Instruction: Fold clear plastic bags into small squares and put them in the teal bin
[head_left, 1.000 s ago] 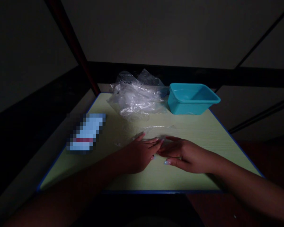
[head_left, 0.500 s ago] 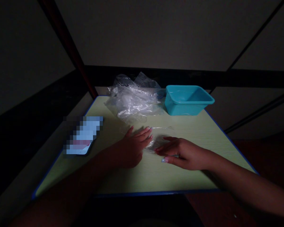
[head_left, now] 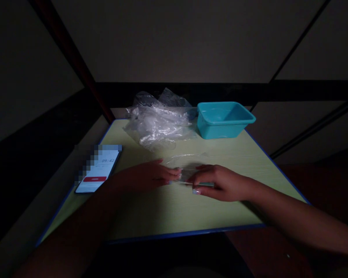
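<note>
Phone [head_left: 96, 175], one: flat at the counter's left edge, screen lit with a red bar, its left part pixelated.

Left hand [head_left: 146, 175], one: palm down, just right of the phone, fingertips at the clear film; blur hides whether thumb and fingers close on it.

Heap [head_left: 159, 125], one: crumpled clear plastic at the far side, beyond the left hand; number of pieces within cannot be told.

Film [head_left: 187, 173], one visible sheet: clear, low on the counter between the two hands, nearer than the heap.

Right hand [head_left: 222, 183], one: fingers bent, thumb standing apart from them, fingertips at the film's right side.

Tub [head_left: 220, 130], one: turquoise, upright, open-topped, at the far right, just beside the heap.

Counter [head_left: 191, 212], one: pale yellow-green top, faint grain, blue edging.

Room, dim: dark red post [head_left: 75, 63], one, at left; grey-brown wall [head_left: 176, 42] behind, crossed by a black band [head_left: 232, 92]; dark red floor [head_left: 278, 251] at lower right.
</note>
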`<state>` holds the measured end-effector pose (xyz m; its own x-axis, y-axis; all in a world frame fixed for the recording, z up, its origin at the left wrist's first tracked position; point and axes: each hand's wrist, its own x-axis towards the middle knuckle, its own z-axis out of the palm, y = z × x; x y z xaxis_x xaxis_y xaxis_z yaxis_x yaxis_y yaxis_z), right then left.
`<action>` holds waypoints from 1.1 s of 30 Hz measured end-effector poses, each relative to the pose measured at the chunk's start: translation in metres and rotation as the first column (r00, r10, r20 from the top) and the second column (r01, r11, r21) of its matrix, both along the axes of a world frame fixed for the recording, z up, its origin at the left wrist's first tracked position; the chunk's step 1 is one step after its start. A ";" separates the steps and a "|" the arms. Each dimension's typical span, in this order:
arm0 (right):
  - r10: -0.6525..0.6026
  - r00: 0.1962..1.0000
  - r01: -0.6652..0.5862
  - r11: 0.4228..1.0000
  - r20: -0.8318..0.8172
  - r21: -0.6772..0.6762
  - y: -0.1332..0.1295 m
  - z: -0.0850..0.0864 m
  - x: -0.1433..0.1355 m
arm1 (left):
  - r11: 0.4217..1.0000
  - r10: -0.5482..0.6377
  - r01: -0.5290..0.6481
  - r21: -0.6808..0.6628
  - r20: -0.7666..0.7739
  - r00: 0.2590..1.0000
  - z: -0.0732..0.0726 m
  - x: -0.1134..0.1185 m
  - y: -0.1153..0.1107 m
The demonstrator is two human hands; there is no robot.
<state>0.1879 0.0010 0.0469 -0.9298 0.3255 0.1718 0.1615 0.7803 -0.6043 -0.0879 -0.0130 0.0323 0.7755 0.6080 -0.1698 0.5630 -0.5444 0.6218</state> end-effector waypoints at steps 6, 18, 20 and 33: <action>-0.232 0.972 0.230 0.970 0.023 0.074 0.000 0.000 0.004 | 0.990 0.095 -0.082 -0.118 0.107 0.990 0.004 -0.001 0.004; -0.384 0.916 0.390 0.920 0.113 -0.042 0.022 -0.007 0.007 | 0.925 0.321 -0.277 -0.261 0.145 0.936 0.002 -0.008 0.014; -0.377 0.915 0.390 0.918 0.145 -0.070 0.027 -0.009 0.008 | 0.924 0.328 -0.290 -0.249 0.124 0.937 0.003 -0.008 0.015; -0.417 0.898 0.437 0.820 0.138 -0.370 0.050 -0.024 0.014 | 0.844 0.506 -0.445 -0.300 0.169 0.846 0.001 -0.010 0.021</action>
<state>0.2023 0.0512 0.0234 -0.6860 0.7219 -0.0909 0.4615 0.3351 -0.8214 -0.0979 0.0081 0.0328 0.4357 0.8749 -0.2113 0.5354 -0.0633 0.8422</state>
